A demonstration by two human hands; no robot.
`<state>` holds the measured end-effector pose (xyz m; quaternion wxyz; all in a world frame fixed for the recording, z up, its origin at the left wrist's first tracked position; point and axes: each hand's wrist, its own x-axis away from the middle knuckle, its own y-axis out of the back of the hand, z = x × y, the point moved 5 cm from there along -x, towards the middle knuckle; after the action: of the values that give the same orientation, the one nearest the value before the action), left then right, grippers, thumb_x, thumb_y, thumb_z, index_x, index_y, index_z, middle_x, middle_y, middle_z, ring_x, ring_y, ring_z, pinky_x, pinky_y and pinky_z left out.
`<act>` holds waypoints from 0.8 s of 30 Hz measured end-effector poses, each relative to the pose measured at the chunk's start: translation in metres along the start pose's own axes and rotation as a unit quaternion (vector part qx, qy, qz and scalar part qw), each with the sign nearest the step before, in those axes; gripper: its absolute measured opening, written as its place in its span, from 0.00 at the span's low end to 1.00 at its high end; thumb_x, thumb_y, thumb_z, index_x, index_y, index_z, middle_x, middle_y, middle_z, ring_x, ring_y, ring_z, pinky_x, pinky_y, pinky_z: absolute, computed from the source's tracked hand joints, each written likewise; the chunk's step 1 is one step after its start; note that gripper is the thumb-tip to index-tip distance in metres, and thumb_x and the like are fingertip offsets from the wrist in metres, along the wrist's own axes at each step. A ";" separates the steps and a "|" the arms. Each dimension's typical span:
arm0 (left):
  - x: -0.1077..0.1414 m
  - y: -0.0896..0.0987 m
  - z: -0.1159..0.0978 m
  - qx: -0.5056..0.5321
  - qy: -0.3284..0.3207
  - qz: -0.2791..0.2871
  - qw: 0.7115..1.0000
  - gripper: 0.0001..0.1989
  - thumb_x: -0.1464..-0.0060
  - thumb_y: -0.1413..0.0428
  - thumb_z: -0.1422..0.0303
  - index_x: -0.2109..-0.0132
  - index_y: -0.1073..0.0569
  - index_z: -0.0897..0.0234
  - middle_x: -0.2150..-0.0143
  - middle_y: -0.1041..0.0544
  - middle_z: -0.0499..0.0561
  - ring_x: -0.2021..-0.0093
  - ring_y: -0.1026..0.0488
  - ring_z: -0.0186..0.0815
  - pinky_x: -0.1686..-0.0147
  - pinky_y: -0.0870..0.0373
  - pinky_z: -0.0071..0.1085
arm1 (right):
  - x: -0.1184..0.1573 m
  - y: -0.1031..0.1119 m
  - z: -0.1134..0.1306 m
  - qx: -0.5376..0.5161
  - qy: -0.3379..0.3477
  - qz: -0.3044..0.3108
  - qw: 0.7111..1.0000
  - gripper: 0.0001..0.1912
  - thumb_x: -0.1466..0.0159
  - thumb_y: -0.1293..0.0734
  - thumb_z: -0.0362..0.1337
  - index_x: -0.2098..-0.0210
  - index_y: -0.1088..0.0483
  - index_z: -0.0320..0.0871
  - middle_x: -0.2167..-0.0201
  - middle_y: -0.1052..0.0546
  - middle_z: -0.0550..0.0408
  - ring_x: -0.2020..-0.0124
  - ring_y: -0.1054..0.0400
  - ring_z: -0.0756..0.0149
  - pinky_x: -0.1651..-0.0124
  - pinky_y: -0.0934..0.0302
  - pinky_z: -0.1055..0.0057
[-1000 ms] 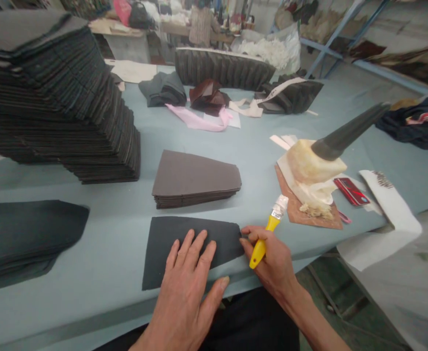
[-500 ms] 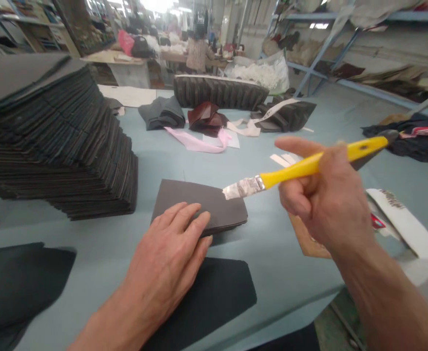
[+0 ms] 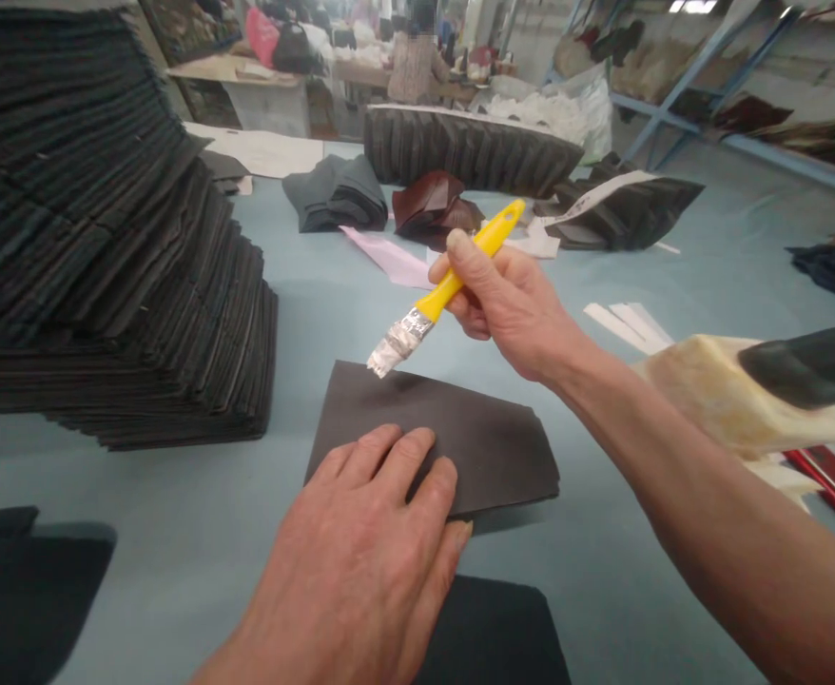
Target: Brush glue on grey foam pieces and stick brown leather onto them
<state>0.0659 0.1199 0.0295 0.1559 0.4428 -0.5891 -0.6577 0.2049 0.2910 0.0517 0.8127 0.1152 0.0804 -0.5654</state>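
My right hand (image 3: 507,304) grips the yellow handle of a paintbrush (image 3: 453,281). Its whitish, coated bristles point down to the left, just above the far left edge of a small stack of dark grey cut pieces (image 3: 485,438). My left hand (image 3: 371,533) lies on the near left part of this stack, fingers stretched over the top piece and thumb along the near edge. Another dark piece (image 3: 495,628) lies on the table closer to me, partly hidden by my left hand.
A tall pile of dark pieces (image 3: 224,314) stands at left. Right of my forearm is a yellowish container (image 3: 703,385) with a dark cylindrical thing over it. Dark folded bundles (image 3: 471,147), reddish-brown material (image 3: 432,205) and a pink strip (image 3: 393,257) lie farther back. A person (image 3: 417,67) is in the background.
My right hand has carried the paintbrush left and tilted it more steeply. My left hand stays on the stack. The view has shifted, bringing the yellowish container into sight.
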 end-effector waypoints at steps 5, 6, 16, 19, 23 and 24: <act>0.004 -0.005 0.004 -0.003 -0.027 0.037 0.999 0.21 0.28 0.55 0.63 0.42 0.19 0.58 0.37 0.18 0.56 0.40 0.19 0.51 0.49 0.18 0.47 | -0.014 -0.015 -0.006 -0.001 -0.001 0.018 1.000 0.32 0.34 0.27 0.68 0.65 0.26 0.42 0.81 0.35 0.65 0.81 0.44 0.77 0.80 0.53 0.76; 0.004 -0.005 0.004 -0.006 -0.033 0.033 0.999 0.21 0.28 0.55 0.63 0.42 0.20 0.58 0.37 0.18 0.56 0.40 0.19 0.51 0.49 0.18 0.47 | -0.016 -0.016 -0.006 0.003 0.000 0.016 1.000 0.32 0.34 0.27 0.67 0.66 0.26 0.42 0.81 0.35 0.65 0.80 0.42 0.77 0.80 0.53 0.76; 0.007 -0.010 0.006 -0.029 -0.038 0.015 0.999 0.21 0.29 0.55 0.62 0.42 0.21 0.58 0.37 0.17 0.53 0.40 0.18 0.50 0.50 0.15 0.47 | -0.029 -0.024 -0.005 0.042 0.005 0.027 0.999 0.31 0.31 0.31 0.66 0.65 0.28 0.41 0.78 0.37 0.65 0.76 0.39 0.79 0.76 0.48 0.83; 0.007 -0.011 0.006 -0.019 -0.033 0.015 0.999 0.20 0.30 0.54 0.64 0.42 0.21 0.58 0.37 0.17 0.53 0.40 0.18 0.51 0.50 0.16 0.47 | -0.031 -0.032 -0.002 0.050 0.008 0.040 0.998 0.31 0.30 0.31 0.64 0.66 0.28 0.40 0.76 0.37 0.64 0.75 0.39 0.79 0.75 0.47 0.83; 0.008 -0.009 0.005 -0.008 -0.032 0.010 0.999 0.19 0.30 0.53 0.64 0.42 0.22 0.58 0.38 0.16 0.53 0.42 0.17 0.50 0.51 0.17 0.47 | -0.033 -0.041 0.000 0.049 0.006 0.041 0.998 0.29 0.29 0.32 0.62 0.67 0.28 0.40 0.76 0.37 0.64 0.74 0.40 0.80 0.73 0.46 0.84; 0.008 -0.008 0.005 -0.008 -0.030 0.009 0.999 0.18 0.30 0.53 0.64 0.42 0.22 0.58 0.38 0.16 0.53 0.42 0.18 0.50 0.51 0.17 0.47 | -0.034 -0.042 0.000 0.049 0.006 0.041 0.998 0.29 0.28 0.32 0.61 0.67 0.28 0.40 0.76 0.37 0.64 0.74 0.40 0.80 0.73 0.45 0.84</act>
<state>0.0601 0.1190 0.0182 0.1477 0.4164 -0.5925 -0.6736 0.1531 0.3077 0.0562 0.8282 0.1614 0.0522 -0.5341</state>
